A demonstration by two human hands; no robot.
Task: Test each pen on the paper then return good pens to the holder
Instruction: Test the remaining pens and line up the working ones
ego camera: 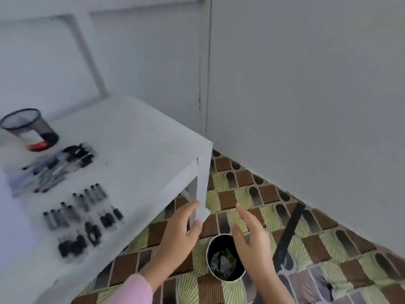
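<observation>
Both hands hang low beside the table corner, empty, fingers straight and loosely spread, palms turned toward each other with a gap between. Left hand point(182, 229) sits just in front of the white table leg, a pink sleeve point(131, 290) on its forearm. Right hand point(252, 240) hovers over the far rim of a small round bin point(209, 266) standing on the floor between and below the two hands. Crumpled scraps, dark and greenish, lie in the bin; what they are is too blurred to tell.

Right of the right hand a long black strip point(289, 229) lies slantwise on the patterned floor point(328, 249).

Up and to the left of the left hand, on the white table point(142, 150), short black caps point(81, 213) lie in loose rows. Beyond them the pens point(59, 167) lie in a heap, flat, their long axes running from near-left to far-right. They look dark and clear-barrelled, smeared by blur.

Farthest from the hands stands the holder point(28, 128), a black mesh cup, mouth up and leaning left in this wide view. A red patch shows low at its base.
</observation>
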